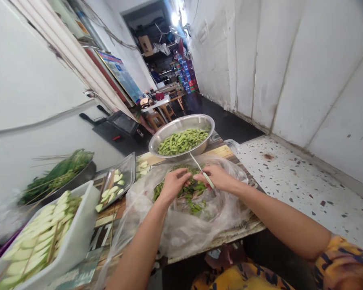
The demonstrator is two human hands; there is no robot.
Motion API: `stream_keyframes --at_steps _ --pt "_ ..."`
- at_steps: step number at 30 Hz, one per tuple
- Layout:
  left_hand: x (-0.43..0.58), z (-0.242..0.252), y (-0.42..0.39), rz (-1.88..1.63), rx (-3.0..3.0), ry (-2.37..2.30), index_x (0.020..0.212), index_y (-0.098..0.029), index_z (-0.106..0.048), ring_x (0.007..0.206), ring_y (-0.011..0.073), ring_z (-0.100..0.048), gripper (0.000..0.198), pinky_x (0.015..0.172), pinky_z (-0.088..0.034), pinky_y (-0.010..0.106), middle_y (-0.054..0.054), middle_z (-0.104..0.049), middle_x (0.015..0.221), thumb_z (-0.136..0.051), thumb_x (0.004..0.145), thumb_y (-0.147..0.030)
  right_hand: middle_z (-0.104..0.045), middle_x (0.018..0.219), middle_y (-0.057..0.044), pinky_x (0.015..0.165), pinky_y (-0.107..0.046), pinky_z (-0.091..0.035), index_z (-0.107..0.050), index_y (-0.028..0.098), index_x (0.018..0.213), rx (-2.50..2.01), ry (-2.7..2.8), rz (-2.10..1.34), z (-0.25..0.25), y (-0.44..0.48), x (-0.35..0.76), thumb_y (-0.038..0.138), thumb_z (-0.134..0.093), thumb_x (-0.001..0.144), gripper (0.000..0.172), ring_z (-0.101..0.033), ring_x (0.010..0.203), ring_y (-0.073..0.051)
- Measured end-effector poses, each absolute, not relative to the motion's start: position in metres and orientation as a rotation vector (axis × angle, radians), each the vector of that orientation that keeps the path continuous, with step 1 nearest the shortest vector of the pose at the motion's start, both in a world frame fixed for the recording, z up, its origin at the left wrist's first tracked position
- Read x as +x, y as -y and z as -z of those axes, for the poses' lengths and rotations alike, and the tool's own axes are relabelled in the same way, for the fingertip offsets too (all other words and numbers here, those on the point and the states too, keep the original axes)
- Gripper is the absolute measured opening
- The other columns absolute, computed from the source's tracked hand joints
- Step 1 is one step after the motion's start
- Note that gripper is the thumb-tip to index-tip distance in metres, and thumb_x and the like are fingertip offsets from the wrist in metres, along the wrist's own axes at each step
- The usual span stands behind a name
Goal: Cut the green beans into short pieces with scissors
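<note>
My right hand [213, 176] is closed round the pale handle of a small knife [206, 177], whose thin blade points up and away toward the bowl. Close by on the left, my left hand [176, 182] has its fingers curled together over the pods; whatever they pinch is too small to make out. Both hands are above an open clear plastic bag [181, 235] that holds green bean pods [195, 206] and darker bits. Just beyond the bag stands a wide steel bowl [212, 125] with many green pods [184, 141] in it.
At left, a white tub [89, 209] holds skewered pale green slices. A metal tray [130, 171] with more slices lies beside it. Leafy greens [59, 173] fill a dark basin behind. The wooden table's [248, 227] right edge borders a speckled floor [305, 189].
</note>
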State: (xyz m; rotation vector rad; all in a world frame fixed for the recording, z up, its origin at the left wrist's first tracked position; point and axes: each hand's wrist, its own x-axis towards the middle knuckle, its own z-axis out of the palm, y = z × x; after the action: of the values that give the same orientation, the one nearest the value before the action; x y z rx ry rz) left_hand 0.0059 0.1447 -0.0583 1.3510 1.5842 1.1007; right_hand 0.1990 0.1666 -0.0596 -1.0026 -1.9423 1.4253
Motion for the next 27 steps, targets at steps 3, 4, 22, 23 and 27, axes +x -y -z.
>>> stream_keyframes --at_steps 3,4,22,23,27 --pt "-0.009 0.070 -0.132 -1.193 1.394 -1.663 0.079 -0.014 -0.069 0.045 0.0094 -0.048 0.026 0.045 -0.035 0.020 -0.001 -0.057 0.053 -0.071 0.066 -0.037 -0.055 0.054 -0.001 0.047 -0.022 -0.034 -0.053 0.016 0.063 -1.043 2.119 -1.308 0.063 -0.162 0.195 0.066 -0.056 0.074 0.051 -0.049 0.048 -0.011" --pt "-0.012 0.072 -0.130 -1.210 1.399 -1.649 0.074 -0.014 -0.068 0.044 0.0083 -0.044 0.026 0.044 -0.032 0.019 -0.002 -0.054 0.050 -0.069 0.069 -0.039 -0.055 0.054 -0.001 0.047 -0.022 -0.033 -0.054 0.016 0.064 -1.051 2.160 -1.286 0.063 -0.160 0.194 0.066 -0.056 0.074 0.051 -0.049 0.048 -0.011" --pt "-0.010 0.052 -0.112 -0.886 1.232 -1.315 0.061 -0.014 -0.065 0.040 0.0057 -0.032 0.033 0.039 -0.019 0.019 -0.002 -0.044 0.045 -0.068 0.069 -0.046 -0.041 0.047 0.004 0.043 -0.020 -0.026 -0.051 0.016 0.056 -1.042 2.340 -1.332 0.063 -0.152 0.192 0.063 -0.060 0.070 0.051 -0.039 0.045 -0.008" --pt "-0.010 0.052 -0.112 -0.866 1.212 -1.308 0.062 -0.014 -0.066 0.040 0.0055 -0.032 0.032 0.037 -0.019 0.018 -0.002 -0.044 0.045 -0.069 0.069 -0.045 -0.042 0.045 0.004 0.042 -0.020 -0.027 -0.050 0.016 0.055 -1.043 2.332 -1.365 0.063 -0.152 0.193 0.064 -0.061 0.070 0.051 -0.040 0.043 -0.008" --pt "-0.010 0.053 -0.113 -0.890 1.099 -1.263 0.072 -0.013 -0.068 0.040 0.0048 -0.041 0.028 0.037 -0.027 0.015 -0.001 -0.053 0.050 -0.071 0.068 -0.040 -0.048 0.044 0.003 0.040 -0.021 -0.034 -0.051 0.016 0.056 -1.061 2.220 -1.500 0.064 -0.154 0.193 0.066 -0.062 0.067 0.052 -0.045 0.038 -0.009"
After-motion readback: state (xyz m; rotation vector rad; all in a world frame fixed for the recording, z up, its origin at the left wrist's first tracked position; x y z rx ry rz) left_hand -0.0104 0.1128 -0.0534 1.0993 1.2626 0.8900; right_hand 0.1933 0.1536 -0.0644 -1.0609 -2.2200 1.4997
